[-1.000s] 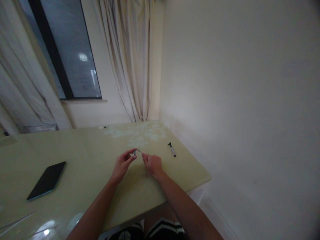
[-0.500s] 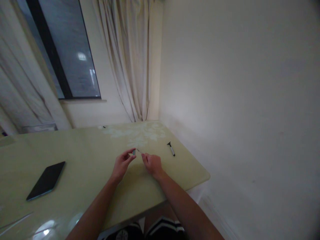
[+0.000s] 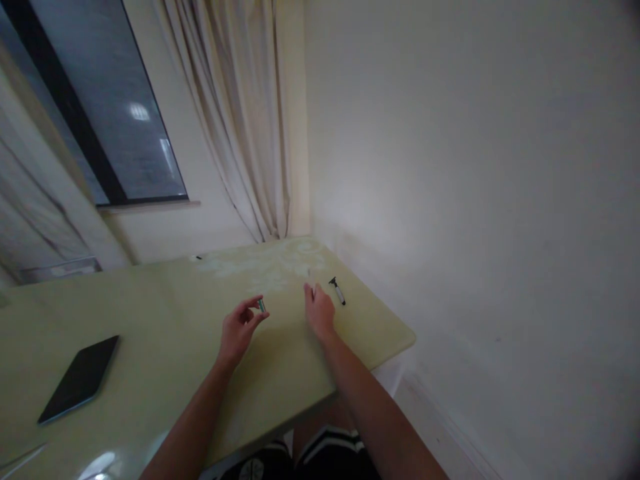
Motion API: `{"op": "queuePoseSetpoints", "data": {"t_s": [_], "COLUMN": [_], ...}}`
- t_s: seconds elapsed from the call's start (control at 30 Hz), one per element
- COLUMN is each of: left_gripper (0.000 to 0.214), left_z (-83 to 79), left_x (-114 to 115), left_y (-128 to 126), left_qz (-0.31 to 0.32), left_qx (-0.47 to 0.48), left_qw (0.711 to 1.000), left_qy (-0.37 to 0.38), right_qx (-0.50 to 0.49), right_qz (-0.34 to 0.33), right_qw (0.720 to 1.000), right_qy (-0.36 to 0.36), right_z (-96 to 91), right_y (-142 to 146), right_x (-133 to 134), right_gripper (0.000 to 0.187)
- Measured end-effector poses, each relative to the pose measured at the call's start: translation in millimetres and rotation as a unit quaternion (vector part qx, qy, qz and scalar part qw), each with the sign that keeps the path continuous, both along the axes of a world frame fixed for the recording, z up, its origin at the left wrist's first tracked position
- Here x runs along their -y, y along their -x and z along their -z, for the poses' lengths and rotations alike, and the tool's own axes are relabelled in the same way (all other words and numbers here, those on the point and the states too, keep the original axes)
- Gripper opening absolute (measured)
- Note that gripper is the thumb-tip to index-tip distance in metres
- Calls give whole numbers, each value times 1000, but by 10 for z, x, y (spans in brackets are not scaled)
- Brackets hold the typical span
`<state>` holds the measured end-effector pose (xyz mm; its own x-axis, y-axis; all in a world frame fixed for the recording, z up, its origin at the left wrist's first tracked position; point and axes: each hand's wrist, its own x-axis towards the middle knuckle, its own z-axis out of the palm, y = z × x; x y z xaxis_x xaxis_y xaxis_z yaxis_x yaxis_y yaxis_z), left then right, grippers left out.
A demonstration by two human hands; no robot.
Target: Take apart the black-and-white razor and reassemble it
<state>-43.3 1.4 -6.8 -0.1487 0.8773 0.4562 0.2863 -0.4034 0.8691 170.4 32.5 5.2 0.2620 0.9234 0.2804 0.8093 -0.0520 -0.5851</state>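
Between the thumb and fingers of my left hand (image 3: 239, 328) is a small rectangular piece with a teal strip (image 3: 261, 305), which looks like a razor cartridge. My right hand (image 3: 321, 312) is closed around a thin pale stick (image 3: 309, 275) that points away from me; its tip is too blurred to make out. The two hands are apart above the table. Just right of my right hand a razor (image 3: 337, 291) with a black head and a grey-and-black handle lies on the tabletop.
A dark tablet (image 3: 80, 379) lies on the left of the pale green table (image 3: 165, 320). A small dark object (image 3: 199, 257) is at the far edge. The wall (image 3: 450, 200) runs along the right, with a curtain (image 3: 245, 120) and a window behind.
My right hand has moved right and away from the left hand, taking the thin stick with it towards the razor. My left hand still holds the small piece. The view has shifted slightly.
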Motion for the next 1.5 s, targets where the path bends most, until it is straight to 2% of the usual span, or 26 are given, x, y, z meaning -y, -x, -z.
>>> {"op": "queuePoseSetpoints", "data": {"t_s": [0.1,0.17,0.3,0.43,0.7,0.83,0.93,0.97,1.03,1.1,1.13,1.17,1.3,1.43,1.5], "left_gripper": [45,43,41,42,44,48,49,49,51,53,53,53,56,54,50], "left_z": [82,139,192,192,179,161,139,130,110,87,74,60,11,25,60], "left_x": [-17,-20,-10,-10,-33,-44,-50,-51,-52,-51,-51,-50,-41,-22,-19], "left_y": [-35,-67,-98,-82,-49,-50,-54,-52,-41,-22,-11,1,32,17,-9], "left_qz": [17,43,86,80,53,46,41,42,44,49,53,56,48,53,54], "left_qx": [-58,-94,-152,-171,-175,-129,-89,-79,-65,-52,-44,-36,-19,-25,-32], "left_qw": [998,995,984,980,980,987,992,993,994,995,995,996,997,998,998], "left_qy": [-13,-5,30,59,85,86,80,79,78,71,66,61,49,35,29], "right_qx": [-23,-34,-63,-58,-100,-42,12,25,58,96,112,124,149,178,159], "right_qz": [102,139,161,154,56,20,-10,-38,-148,-274,-312,-323,-277,-321,-271], "right_qw": [995,990,983,983,992,995,999,999,987,957,943,938,949,930,949], "right_qy": [-11,10,58,77,59,83,39,15,-5,9,21,28,12,0,-5], "right_z": [-44,-45,-15,8,63,71,34,19,-5,-14,-13,-9,19,46,17], "right_y": [-348,-536,-709,-737,-516,-376,-261,-210,-98,3,40,65,83,101,83], "right_x": [-124,-165,-193,-226,-229,-164,-79,-44,29,91,113,128,157,167,118], "right_gripper": [25,24,27,23,16,15,29,36,45,45,44,45,53,50,52]}}
